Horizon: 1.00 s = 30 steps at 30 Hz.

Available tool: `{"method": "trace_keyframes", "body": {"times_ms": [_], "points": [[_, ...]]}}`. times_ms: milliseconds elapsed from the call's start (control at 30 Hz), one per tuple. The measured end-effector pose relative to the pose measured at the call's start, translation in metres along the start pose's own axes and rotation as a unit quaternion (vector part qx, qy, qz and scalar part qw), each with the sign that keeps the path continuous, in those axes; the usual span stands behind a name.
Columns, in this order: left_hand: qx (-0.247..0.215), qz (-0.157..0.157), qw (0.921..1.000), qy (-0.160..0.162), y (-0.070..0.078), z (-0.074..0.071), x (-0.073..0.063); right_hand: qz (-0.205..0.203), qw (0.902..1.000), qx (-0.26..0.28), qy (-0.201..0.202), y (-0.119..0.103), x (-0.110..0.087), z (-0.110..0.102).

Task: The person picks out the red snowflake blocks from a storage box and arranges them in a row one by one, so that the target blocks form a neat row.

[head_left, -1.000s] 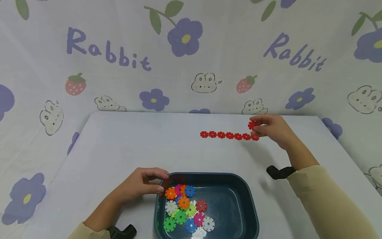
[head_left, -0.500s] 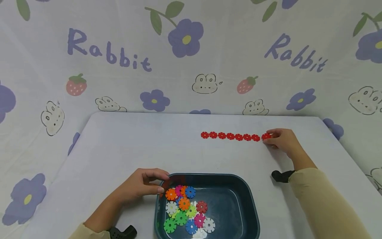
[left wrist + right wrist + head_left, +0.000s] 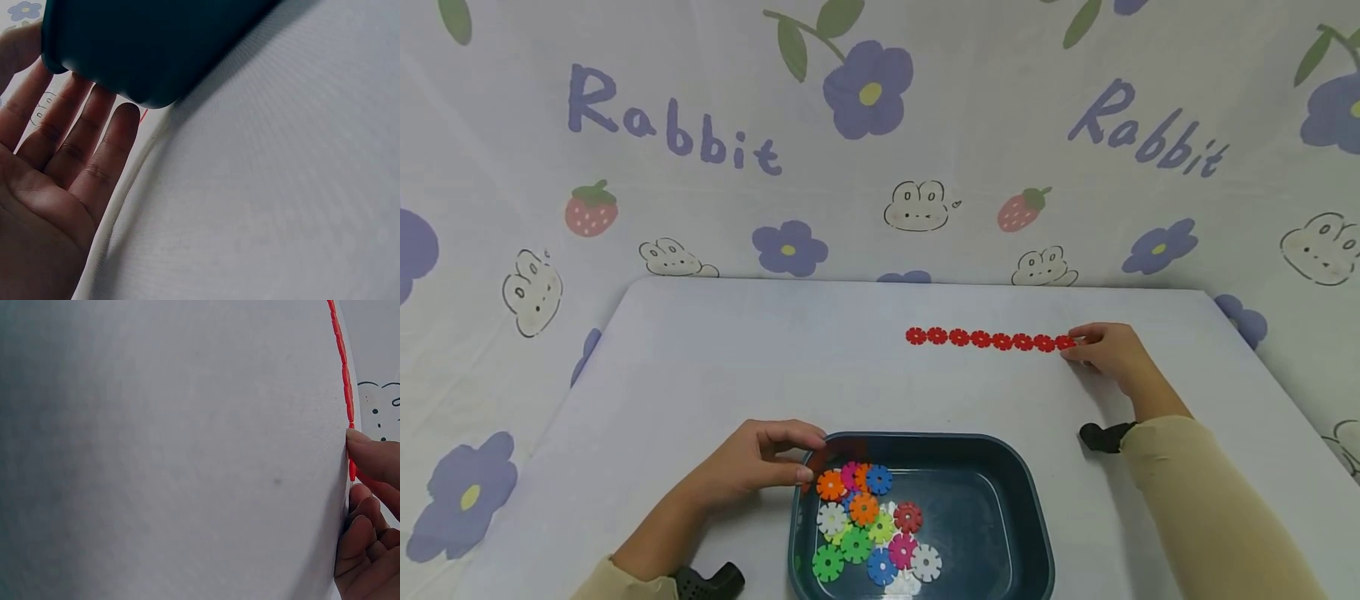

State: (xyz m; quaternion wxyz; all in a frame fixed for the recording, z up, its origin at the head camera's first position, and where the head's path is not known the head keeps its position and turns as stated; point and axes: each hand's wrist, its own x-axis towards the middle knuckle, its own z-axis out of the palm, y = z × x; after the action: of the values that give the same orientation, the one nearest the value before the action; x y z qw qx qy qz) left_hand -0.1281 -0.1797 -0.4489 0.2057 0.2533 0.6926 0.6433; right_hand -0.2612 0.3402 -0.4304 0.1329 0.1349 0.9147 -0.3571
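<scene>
My right hand (image 3: pixel 1107 350) pinches a red plastic snowflake disc (image 3: pixel 1064 342) between thumb and fingers. This disc lies at the right end of a row of red snowflake discs (image 3: pixel 981 339) on the white table, right up against its neighbour. From the right wrist camera, the row (image 3: pixel 344 362) appears edge-on as a thin red line leading to the thumb. My left hand (image 3: pixel 758 457) rests at the back left corner of a dark teal tray (image 3: pixel 1037 508), thumb and forefinger on its rim. The left wrist view has the fingers (image 3: pixel 103 159) nearly straight, some tips hidden by the tray.
Several loose snowflake discs in mixed colours, such as an orange disc (image 3: pixel 863 508) and a green disc (image 3: pixel 828 563), lie in the tray's left half. Behind the white table (image 3: pixel 745 358) hangs a rabbit-print cloth (image 3: pixel 970 108). Black wrist devices (image 3: pixel 1103 437) are on both forearms.
The right hand carried a red disc from above the row to just right of its end, then slid it left against the last disc. The left hand and tray stay put.
</scene>
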Motion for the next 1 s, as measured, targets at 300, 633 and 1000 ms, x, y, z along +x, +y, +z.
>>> {"method": "trace_keyframes", "body": {"times_ms": [300,633,1000], "points": [[0.004,-0.006,1.0,0.003,-0.002,0.001,-0.001,-0.005,1.0,-0.005,0.0,0.0,-0.003,0.002],[0.017,-0.014,0.9997,0.006,0.002,0.001,0.001,-0.093,0.9937,-0.045,0.042,-0.034,-0.019,0.0],[0.019,-0.007,0.9998,0.003,0.002,0.001,0.0,-0.345,0.9361,-0.032,-0.06,-0.144,-0.107,0.034]]}}
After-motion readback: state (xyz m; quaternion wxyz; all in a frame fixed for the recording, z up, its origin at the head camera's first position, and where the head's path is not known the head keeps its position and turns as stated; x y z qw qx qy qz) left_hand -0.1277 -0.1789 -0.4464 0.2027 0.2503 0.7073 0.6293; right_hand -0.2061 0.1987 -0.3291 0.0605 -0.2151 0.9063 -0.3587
